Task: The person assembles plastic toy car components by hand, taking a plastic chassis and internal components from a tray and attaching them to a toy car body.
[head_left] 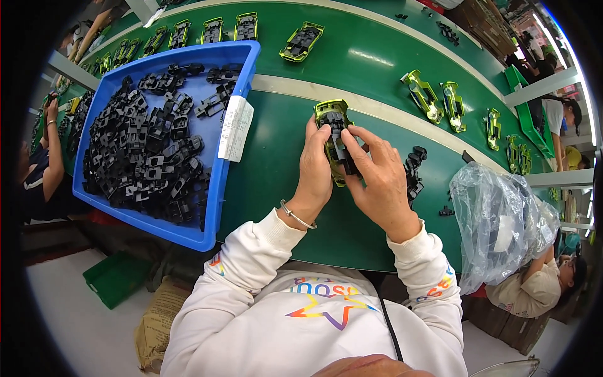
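Between my hands is a toy car body (335,113), yellow-green outside, its open underside turned up with a black plastic part inside. My left hand (315,162) grips its left side, the thumb lying on the black part. On the other side my right hand (382,179) is closed about the body, its fingers pressing on the black part. The body is held over the green table (264,188). Just right of my right hand lies a small pile of black plastic parts (413,169). My fingers hide some of the car's lower end.
A blue tray (217,188) heaped with black plastic parts stands at left, a paper label on its rim. Along the green belt (364,38) beyond are several yellow-green car bodies (303,41). A clear plastic bag (496,220) lies at right. Other people sit at both sides.
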### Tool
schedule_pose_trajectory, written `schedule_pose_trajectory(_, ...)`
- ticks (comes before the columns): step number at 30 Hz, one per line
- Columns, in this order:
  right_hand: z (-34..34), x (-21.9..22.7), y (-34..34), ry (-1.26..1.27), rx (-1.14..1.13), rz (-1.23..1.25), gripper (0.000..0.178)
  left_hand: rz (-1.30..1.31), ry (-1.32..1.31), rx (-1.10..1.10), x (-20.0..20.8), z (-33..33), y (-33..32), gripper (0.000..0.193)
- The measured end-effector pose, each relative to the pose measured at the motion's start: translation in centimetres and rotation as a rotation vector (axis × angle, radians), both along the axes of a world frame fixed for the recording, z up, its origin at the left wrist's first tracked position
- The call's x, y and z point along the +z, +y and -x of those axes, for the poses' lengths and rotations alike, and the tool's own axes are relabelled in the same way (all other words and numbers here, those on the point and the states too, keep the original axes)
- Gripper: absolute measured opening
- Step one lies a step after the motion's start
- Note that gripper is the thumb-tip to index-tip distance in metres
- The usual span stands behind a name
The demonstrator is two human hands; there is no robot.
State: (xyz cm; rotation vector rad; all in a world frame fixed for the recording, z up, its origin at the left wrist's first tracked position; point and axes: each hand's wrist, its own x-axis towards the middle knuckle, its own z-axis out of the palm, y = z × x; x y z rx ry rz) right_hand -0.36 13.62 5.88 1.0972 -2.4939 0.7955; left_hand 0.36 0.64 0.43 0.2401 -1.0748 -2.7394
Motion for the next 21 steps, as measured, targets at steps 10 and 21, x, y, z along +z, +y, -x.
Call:
schedule_pose_trajectory(10, -0.4, -1.7, 0.6, 0.062, 0.01, 0.22, 0.046, 0.042, -0.018, -0.009, 0.0, -0.1, 0.4, 0.035)
schedule_pose_trajectory(21, -0.6, -2.0, -0.4, 0.178, -0.14, 0.046, 0.043, 0.074, -0.027, 0.036, -0.3, -0.3, 0.6, 0.038)
